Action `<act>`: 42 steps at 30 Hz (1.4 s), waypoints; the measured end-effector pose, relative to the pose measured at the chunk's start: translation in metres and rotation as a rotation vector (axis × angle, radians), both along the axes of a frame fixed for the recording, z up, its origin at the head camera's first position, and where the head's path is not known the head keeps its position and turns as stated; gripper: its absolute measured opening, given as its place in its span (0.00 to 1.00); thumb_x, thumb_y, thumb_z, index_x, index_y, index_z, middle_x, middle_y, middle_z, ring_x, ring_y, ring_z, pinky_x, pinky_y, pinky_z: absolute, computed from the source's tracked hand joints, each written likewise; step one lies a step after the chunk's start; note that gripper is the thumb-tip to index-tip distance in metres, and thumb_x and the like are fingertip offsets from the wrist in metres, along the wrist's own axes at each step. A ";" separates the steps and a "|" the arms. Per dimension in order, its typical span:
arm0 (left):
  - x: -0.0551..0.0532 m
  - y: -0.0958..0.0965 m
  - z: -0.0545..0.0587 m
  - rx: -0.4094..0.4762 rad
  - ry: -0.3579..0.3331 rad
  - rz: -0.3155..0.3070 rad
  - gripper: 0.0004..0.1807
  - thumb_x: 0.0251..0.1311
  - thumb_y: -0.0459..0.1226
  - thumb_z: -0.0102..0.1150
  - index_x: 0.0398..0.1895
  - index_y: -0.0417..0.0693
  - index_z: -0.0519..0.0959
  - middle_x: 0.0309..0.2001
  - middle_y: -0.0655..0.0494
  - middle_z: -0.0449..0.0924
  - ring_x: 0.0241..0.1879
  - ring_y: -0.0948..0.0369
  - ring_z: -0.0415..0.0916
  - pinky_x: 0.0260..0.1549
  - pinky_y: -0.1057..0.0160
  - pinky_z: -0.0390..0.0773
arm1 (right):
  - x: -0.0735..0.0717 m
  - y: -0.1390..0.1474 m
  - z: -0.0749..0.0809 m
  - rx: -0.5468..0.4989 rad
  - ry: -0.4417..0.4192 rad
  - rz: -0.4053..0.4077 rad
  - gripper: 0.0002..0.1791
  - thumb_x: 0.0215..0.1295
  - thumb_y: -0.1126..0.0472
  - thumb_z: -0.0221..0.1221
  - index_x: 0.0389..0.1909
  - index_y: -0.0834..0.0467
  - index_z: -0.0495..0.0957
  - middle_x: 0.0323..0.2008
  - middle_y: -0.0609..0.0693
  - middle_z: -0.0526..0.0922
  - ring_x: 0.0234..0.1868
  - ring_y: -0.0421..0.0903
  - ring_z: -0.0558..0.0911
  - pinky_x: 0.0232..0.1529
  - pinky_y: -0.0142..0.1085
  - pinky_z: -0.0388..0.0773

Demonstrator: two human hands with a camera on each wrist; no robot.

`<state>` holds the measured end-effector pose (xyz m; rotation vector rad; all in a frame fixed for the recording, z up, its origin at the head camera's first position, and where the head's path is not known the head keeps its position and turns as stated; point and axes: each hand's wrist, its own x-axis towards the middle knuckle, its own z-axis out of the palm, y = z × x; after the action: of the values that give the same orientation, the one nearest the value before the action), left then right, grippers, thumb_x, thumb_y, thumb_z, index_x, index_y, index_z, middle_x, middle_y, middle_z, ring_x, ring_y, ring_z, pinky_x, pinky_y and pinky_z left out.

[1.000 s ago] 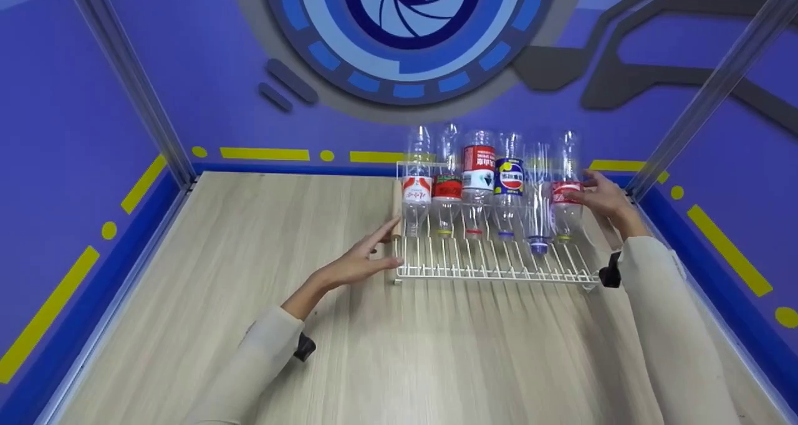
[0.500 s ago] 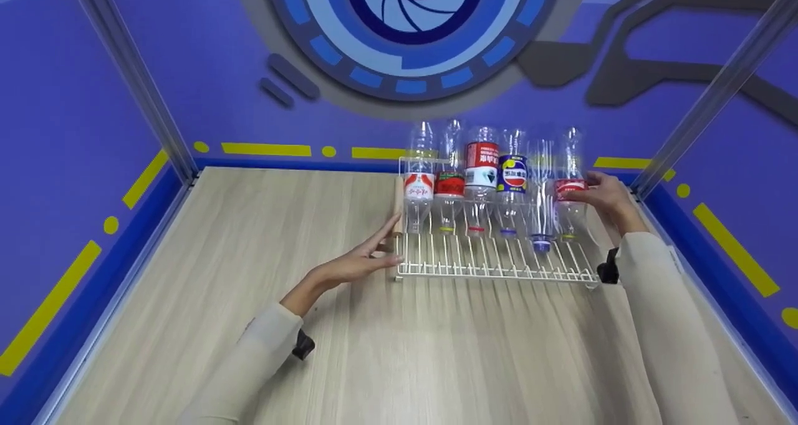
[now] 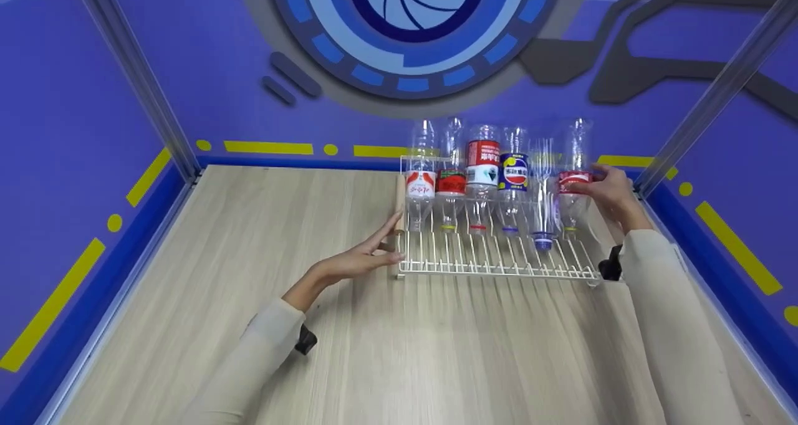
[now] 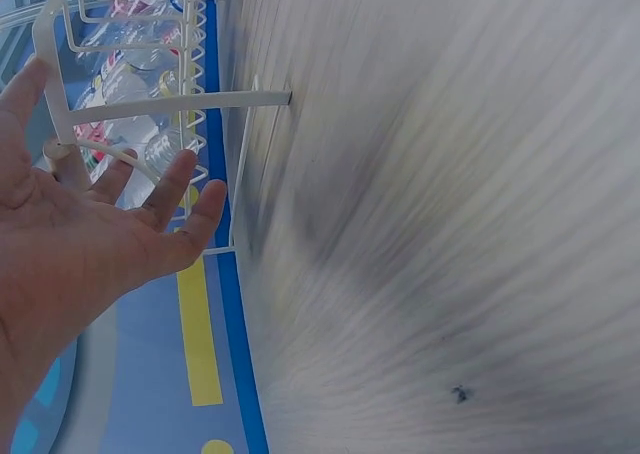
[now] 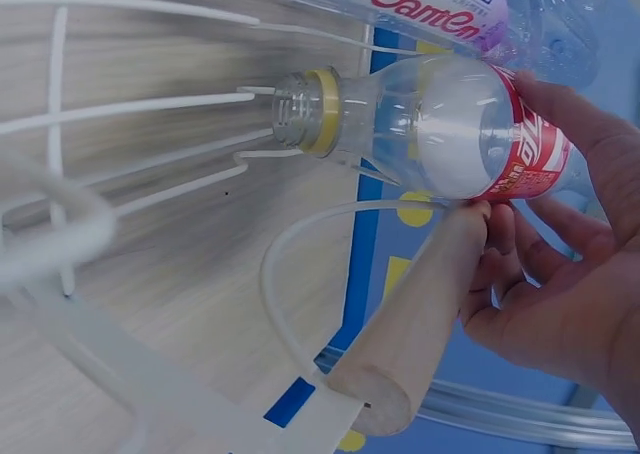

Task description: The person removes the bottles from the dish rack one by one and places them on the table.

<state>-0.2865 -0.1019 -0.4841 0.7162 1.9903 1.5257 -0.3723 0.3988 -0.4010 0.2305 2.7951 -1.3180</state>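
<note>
A white wire rack [image 3: 474, 273] carries a row of clear plastic bottles, necks down. My right hand [image 3: 612, 191] grips the rightmost plastic bottle [image 3: 572, 205] round its red label, thumb on the near side. In the right wrist view this plastic bottle [image 5: 430, 124] shows an uncapped neck with a yellow ring, close over the wires. My left hand [image 3: 358, 261] rests at the rack's left end, thumb at the front corner. In the left wrist view the left hand [image 4: 90, 239] has spread, fairly straight fingers beside the white frame [image 4: 180, 104].
Other bottles stand to the left: one with a white-and-red label [image 3: 421, 185], one with a blue label [image 3: 513, 171], and one with a purple cap [image 3: 543, 244] among them. Wooden handles [image 5: 410, 324] flank the rack. A blue wall [image 3: 299, 126] rises behind the table [image 3: 299, 219].
The red-labelled bottle in my right hand has shifted slightly up and right, widening the gap to its neighbour. My left hand stays at the rack's left end.
</note>
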 end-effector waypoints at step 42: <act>0.001 -0.001 -0.002 -0.035 0.005 0.024 0.47 0.74 0.52 0.56 0.81 0.81 0.33 0.81 0.57 0.44 0.76 0.49 0.56 0.71 0.35 0.62 | 0.042 0.015 0.021 -0.406 0.075 0.139 0.42 0.74 0.52 0.60 0.80 0.52 0.48 0.55 0.39 0.68 0.50 0.35 0.76 0.43 0.29 0.82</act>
<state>-0.2858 -0.1027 -0.4859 0.6851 2.0308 1.5003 -0.3300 0.4137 -0.3803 -0.0296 2.4665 -1.8415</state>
